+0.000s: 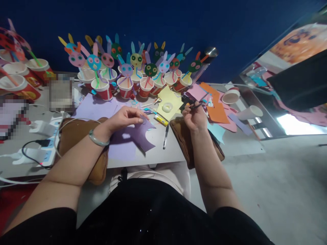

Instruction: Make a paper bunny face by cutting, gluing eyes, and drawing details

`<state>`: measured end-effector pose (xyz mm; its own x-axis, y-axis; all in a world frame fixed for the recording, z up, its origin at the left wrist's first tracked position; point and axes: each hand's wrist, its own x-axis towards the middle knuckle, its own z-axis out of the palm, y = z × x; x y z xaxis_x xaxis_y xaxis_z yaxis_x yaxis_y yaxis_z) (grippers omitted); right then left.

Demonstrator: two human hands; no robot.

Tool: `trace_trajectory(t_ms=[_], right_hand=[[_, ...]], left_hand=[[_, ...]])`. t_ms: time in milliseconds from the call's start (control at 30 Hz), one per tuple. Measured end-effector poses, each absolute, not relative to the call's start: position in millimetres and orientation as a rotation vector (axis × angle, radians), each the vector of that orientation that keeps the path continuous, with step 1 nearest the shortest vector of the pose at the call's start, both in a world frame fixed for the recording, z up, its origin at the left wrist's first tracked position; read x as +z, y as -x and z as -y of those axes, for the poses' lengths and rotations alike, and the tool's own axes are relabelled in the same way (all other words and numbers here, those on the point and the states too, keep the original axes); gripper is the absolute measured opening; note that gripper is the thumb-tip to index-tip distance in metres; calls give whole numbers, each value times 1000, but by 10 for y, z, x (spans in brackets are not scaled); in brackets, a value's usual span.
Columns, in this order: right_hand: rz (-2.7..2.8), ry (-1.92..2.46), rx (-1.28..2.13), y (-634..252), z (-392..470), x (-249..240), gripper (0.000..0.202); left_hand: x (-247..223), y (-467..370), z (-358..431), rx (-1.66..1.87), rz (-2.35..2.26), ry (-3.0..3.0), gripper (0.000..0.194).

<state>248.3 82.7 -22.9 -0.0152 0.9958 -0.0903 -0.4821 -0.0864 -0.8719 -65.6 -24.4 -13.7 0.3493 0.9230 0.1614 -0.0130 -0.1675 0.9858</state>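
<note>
My left hand (126,117) pinches a purple sheet of paper (144,136) by its upper edge, above the table's front. Curved pieces have been cut out of the sheet's right side. A small purple bit shows at my fingertips, but I cannot tell if it is separate. Further right, my right hand (195,117) is raised with its fingers closed around dark scissors (196,104), partly hidden by the fingers. The scissors are apart from the purple paper. Between the hands lie a black pen (166,136) and a yellow glue stick (160,119).
Paper cups (125,89) with colourful rabbit figures line the back. A tape roll (167,107) rests on yellow paper (170,95). Orange paper (217,109) lies right. Brown cushions (182,136) sit under my forearms. A power strip (51,146) with cables is at left.
</note>
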Motion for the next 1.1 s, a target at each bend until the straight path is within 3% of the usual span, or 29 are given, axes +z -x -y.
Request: trace_trajectory(t_ms=[100,333,733,867,967,1100], right_hand=[[964,894,1417,-2295,-633,-156,36],[1363,930,1634,-1832,-323,-124,58],[1669,785,1726,-1625,-235,-147,57],[1638,826,1573,-2050,-408,-77,48],[1171,1006,1267,-2790,-755,75,44],[796,1133,1049,-3654,-1115,285,64]], left_hand=[[-137,661,244,1102,-917,-1453,36],[-158,677,241,1118,-973,-1314,41],[-91,620,253,1123,-1051,-1238,40],[-57,636,264,1094,-1081,-1241,37],[-64,641,265,1101,-1065,-1222,36],[-101,629,258,1073,-1044,-1218,33]])
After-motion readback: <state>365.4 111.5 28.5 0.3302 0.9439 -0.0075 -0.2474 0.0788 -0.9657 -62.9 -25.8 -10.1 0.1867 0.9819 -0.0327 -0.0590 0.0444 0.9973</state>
